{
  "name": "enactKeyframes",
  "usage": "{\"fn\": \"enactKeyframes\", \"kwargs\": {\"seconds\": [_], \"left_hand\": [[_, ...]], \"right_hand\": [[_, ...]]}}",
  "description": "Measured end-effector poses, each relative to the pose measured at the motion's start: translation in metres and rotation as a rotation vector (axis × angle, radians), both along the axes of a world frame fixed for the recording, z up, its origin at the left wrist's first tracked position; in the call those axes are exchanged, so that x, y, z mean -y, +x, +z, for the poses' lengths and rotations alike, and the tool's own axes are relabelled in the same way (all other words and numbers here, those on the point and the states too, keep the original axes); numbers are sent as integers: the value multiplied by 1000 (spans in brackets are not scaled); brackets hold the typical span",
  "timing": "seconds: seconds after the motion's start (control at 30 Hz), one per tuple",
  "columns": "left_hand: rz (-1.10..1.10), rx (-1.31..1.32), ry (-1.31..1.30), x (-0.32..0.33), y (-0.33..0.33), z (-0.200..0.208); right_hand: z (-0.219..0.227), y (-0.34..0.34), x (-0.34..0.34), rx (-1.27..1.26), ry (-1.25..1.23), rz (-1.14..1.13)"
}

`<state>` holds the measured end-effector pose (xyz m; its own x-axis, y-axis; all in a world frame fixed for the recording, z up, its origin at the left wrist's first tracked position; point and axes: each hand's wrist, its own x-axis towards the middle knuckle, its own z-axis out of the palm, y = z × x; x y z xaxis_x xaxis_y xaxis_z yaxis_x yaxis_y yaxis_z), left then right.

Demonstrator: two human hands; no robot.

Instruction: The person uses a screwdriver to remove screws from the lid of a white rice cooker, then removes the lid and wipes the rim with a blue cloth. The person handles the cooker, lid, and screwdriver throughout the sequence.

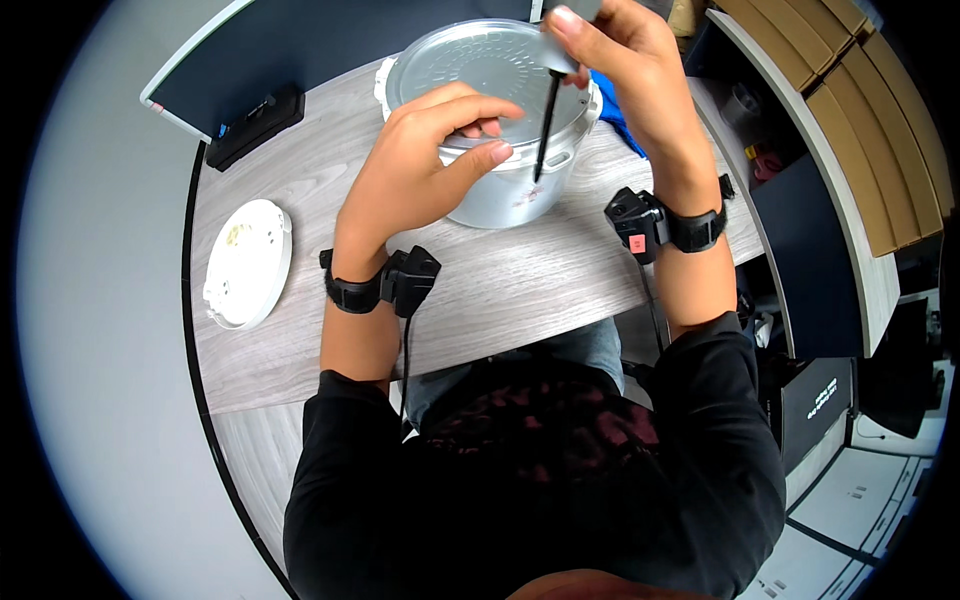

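Note:
A large silver, pot-like round appliance (440, 68) with a pale rim stands at the far middle of the table. My left hand (425, 155) is at its near left rim, thumb and index finger apart with nothing visible between them; I cannot tell whether it touches the rim. Above the far right side, my right hand (635, 60) is closed round the grey handle of a screwdriver (547, 125). Its black shaft slants down past the rim, the tip in front of the appliance's near wall. The handle's top is cut off by the frame edge.
A white round cover (250, 265) lies on the table (520, 290) at the left. Behind it is a black case (257, 128) by a dark partition (350, 40). Blue cloth-like material (618, 115) sits right of the appliance. Cardboard boxes (870, 140) line a shelf at right.

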<state>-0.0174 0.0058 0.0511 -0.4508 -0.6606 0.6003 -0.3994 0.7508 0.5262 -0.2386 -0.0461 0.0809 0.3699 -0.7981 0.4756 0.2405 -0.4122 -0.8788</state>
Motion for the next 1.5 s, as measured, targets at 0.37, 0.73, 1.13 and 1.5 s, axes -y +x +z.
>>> {"fn": "enactKeyframes", "kwargs": {"seconds": [0.37, 0.73, 1.13, 1.5], "left_hand": [[35, -74, 144, 5, -5, -4], [55, -130, 107, 8, -8, -8], [59, -74, 182, 4, -2, -4], [75, -248, 183, 7, -12, -13]], "right_hand": [[11, 31, 20, 95, -194, -43], [9, 29, 16, 92, -201, -17], [3, 27, 22, 23, -149, 170], [-15, 38, 24, 274, -132, 404]]}}
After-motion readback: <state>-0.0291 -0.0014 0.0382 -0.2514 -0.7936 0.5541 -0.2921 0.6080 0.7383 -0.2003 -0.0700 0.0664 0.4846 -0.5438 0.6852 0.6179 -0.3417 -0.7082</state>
